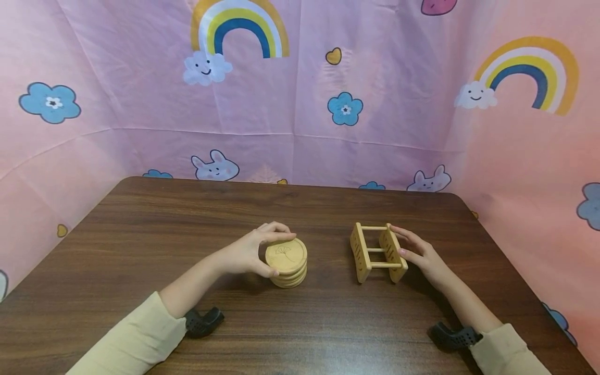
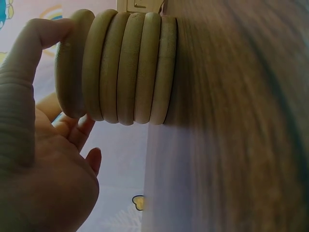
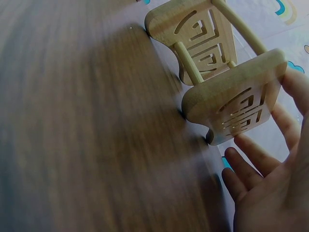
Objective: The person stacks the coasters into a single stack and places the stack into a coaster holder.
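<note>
A stack of round wooden coasters stands on the brown table. My left hand pinches the top coaster, with the thumb on its near edge and fingers on the far side. In the left wrist view this top coaster tilts, with a gap to the coasters below on one side. A thin line drawing marks its upper face. To the right stands a light wooden rack, two cutout side panels joined by rods. My right hand touches the rack's right panel with extended fingers; lower fingers hang loosely beside it.
The dark wood-grain table has a back edge against a pink and lilac cloth with rainbows, flowers and rabbits. Black wrist devices sit by both sleeves. Bare tabletop lies between the stack and the rack.
</note>
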A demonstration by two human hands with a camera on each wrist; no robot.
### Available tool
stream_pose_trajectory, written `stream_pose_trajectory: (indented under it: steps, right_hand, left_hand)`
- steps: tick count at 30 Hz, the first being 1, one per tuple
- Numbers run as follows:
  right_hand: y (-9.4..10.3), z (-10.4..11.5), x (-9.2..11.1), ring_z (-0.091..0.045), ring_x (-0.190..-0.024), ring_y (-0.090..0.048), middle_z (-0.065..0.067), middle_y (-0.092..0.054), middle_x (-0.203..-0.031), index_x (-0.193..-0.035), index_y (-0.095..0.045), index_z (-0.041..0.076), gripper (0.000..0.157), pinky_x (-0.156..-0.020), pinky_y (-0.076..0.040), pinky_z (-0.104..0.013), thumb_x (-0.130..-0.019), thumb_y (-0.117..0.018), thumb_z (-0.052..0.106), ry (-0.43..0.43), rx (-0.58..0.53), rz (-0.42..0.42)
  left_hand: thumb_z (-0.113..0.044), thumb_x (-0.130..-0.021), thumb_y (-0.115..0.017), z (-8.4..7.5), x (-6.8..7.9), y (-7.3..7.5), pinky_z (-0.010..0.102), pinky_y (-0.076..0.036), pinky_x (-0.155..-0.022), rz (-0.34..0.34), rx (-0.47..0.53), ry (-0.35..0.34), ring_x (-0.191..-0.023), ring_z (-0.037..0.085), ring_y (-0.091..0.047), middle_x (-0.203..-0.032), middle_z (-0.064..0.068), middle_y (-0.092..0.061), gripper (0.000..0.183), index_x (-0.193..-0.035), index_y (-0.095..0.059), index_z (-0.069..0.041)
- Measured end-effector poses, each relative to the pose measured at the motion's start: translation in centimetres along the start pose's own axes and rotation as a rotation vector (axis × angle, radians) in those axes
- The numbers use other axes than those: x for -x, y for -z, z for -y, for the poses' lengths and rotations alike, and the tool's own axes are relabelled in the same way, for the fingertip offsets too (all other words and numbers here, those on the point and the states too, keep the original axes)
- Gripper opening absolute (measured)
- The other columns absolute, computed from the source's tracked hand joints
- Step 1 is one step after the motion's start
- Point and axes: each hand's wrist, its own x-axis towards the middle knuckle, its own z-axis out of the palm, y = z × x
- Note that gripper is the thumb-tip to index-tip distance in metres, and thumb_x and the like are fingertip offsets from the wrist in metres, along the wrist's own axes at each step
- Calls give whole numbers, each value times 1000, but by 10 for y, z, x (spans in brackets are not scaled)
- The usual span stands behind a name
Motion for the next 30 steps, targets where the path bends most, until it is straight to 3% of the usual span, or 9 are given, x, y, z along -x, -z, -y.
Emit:
stream_pose_trajectory:
  steps: [30]
  right_hand:
    - [0, 4, 1, -17, -125, -43, -22, -38, -145, -144, -39, 3, 49, -93, -38, -21, -96, -50, 4, 0, 4, 0]
  left_hand:
    - [-28, -68, -81, 3, 1, -2, 55, -26, -102, 52, 26, 54, -128, 25, -32, -135, 0, -43, 79, -139, -51, -8]
